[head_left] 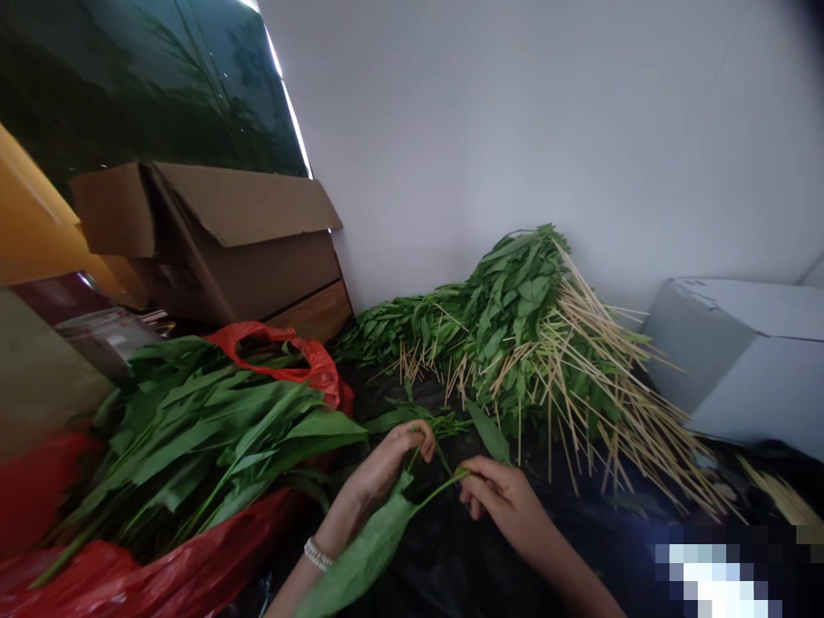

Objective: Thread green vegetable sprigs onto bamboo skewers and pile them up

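Observation:
My right hand (pixel 494 487) pinches the thin green stem of a large leaf (pixel 368 554). The leaf's broad blade hangs down to the left, in front of my left wrist, which wears a beaded bracelet. With fingers curled, my left hand (pixel 402 445) is just above that leaf; a bit of green shows below the fingers, but its grip is partly hidden. Behind both hands lies a small bunch of green stems (pixel 444 422) on a black sheet (pixel 444 558). Another leaf (pixel 489 432) rises beside my right fingers.
At left, a red plastic bag (pixel 212 549) holds many long leaves (pixel 219 438). A heap of leaf bundles (pixel 515 292) with pale sticks (pixel 611 395) lies against the wall. A cardboard box (pixel 257 266) stands back left, a white box (pixel 747 352) at right.

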`<state>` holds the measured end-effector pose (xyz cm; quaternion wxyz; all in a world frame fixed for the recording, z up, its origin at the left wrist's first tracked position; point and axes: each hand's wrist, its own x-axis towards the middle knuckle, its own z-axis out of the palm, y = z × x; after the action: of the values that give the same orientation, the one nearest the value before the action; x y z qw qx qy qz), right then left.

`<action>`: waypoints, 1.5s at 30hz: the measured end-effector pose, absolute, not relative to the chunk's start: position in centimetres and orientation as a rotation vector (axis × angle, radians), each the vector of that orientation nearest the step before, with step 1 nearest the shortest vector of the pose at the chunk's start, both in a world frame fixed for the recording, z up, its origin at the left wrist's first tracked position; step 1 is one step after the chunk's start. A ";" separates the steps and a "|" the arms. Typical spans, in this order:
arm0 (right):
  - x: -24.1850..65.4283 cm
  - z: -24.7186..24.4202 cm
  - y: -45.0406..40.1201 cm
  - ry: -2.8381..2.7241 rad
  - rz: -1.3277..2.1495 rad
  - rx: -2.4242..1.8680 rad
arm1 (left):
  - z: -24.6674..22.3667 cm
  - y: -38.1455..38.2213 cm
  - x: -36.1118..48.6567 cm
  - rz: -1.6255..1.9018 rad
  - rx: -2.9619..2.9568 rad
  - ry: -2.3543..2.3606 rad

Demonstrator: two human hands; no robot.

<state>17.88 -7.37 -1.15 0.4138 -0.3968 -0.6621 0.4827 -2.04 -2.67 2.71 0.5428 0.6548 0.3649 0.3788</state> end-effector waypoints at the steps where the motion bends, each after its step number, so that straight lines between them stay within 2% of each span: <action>1: 17.8 -1.5 -7.3 -1.669 1.211 -1.016 | 2.7 -2.4 -2.1 0.890 1.569 0.873; 8: 17.7 -2.6 -7.3 -1.762 1.073 -1.023 | 3.7 -2.5 -1.9 0.718 1.874 0.948; 12: 17.9 -2.6 -7.3 -1.909 0.773 -1.157 | 4.0 -4.1 -0.7 0.490 1.977 1.033; 18: 18.3 -3.1 -7.1 -2.142 0.315 -1.265 | 2.9 -4.9 0.2 0.498 2.034 1.072; 25: 17.5 -3.1 -7.5 -2.339 -0.209 -1.295 | 2.7 -4.6 0.1 0.338 2.270 1.209; 29: 16.9 -3.4 -7.5 -2.340 -0.332 -1.331 | 2.3 -4.9 0.4 0.293 2.372 1.273; 32: 16.8 -3.5 -7.5 -2.266 -0.173 -1.402 | 1.9 -5.1 0.6 0.306 2.393 1.275; 39: 16.7 -3.0 -7.4 -1.754 0.662 -1.317 | 2.4 -5.5 1.2 0.439 2.287 1.152; 45: 16.8 -2.2 -7.0 -1.478 1.129 -1.159 | 4.7 -5.2 -0.5 0.583 1.912 0.903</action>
<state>16.80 -7.05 -2.21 0.4574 -0.4702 -0.5998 0.4582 -0.48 -5.16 4.74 0.4564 0.7756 0.3664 0.2366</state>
